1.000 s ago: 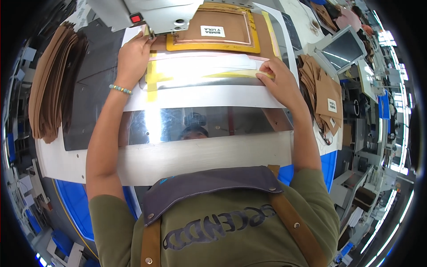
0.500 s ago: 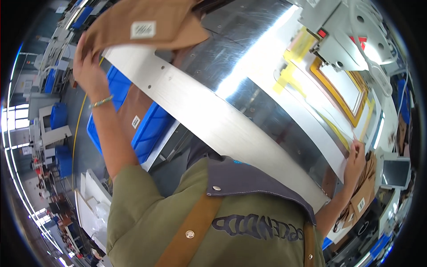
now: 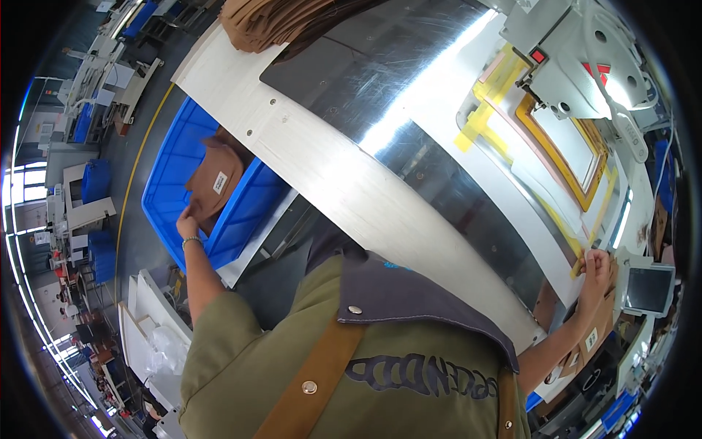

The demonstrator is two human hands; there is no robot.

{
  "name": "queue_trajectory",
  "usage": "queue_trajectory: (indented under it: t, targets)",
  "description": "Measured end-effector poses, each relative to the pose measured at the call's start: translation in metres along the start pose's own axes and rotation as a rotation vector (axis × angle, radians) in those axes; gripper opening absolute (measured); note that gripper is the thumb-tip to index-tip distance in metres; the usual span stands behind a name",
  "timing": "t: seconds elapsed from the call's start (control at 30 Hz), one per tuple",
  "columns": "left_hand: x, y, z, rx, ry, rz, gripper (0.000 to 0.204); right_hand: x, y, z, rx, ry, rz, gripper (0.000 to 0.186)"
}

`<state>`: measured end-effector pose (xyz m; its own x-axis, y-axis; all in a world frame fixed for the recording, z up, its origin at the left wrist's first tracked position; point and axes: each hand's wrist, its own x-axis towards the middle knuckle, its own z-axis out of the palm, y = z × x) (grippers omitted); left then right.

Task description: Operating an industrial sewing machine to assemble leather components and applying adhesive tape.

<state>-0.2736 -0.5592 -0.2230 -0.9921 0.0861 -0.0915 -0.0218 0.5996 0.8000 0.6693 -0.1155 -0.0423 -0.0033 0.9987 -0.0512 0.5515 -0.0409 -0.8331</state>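
Observation:
My left hand (image 3: 188, 222) reaches into a blue bin (image 3: 164, 183) at the left. Its fingers are closed on the edge of a brown fabric piece (image 3: 221, 175) that carries a white label. At the right, my right hand (image 3: 597, 269) is curled, thumb and fingers pressed together. It sits by the near corner of a white sheet (image 3: 504, 216) marked with yellow tape (image 3: 474, 124). Whatever its fingertips may hold is too small to make out. Beyond it, a yellow-orange frame (image 3: 523, 110) lies under the head of a machine (image 3: 567, 66).
A stack of brown fabric pieces (image 3: 270, 22) lies at the far end of the pale work table (image 3: 322, 164). Below my right wrist hang more brown labelled pieces (image 3: 589, 340). A small screen (image 3: 649, 289) stands at the right edge. Clear plastic wrapping (image 3: 164, 351) lies at the lower left.
My left hand has come down from above the table's far left end into the blue bin with the labelled brown piece. My right hand has shifted slightly nearer and to the right.

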Motion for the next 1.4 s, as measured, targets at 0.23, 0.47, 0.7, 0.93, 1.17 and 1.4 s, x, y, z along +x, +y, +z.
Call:
queue_trajectory:
  t: [0.23, 0.47, 0.7, 0.93, 1.17, 1.4]
  targets:
    - [0.013, 0.028, 0.004, 0.755, 0.074, 0.036, 0.044, -0.008, -0.026, 0.011, -0.041, -0.032, 0.089, 0.016]
    - [-0.15, 0.328, 0.148, -0.101, 0.072, 1.291, 0.035, -0.007, -0.053, 0.014, -0.207, 0.039, -0.085, 0.019]
    - [-0.396, 0.416, 0.273, -0.041, -1.189, 1.877, 0.057, -0.016, -0.074, 0.025, -0.297, 0.068, -0.045, 0.017]
    - [-0.476, 0.444, 0.342, 0.001, -1.288, 2.084, 0.065, -0.034, -0.072, 0.006, -0.431, 0.4, -0.01, 0.019]
    - [-0.452, 0.442, 0.35, -0.068, -1.169, 2.04, 0.038, -0.025, -0.074, 0.058, -0.617, 0.476, -0.315, 0.024]
    - [-0.441, 0.433, 0.333, -0.054, -1.184, 1.821, 0.053, -0.018, -0.093, 0.13, -0.634, 0.319, -0.367, 0.038]
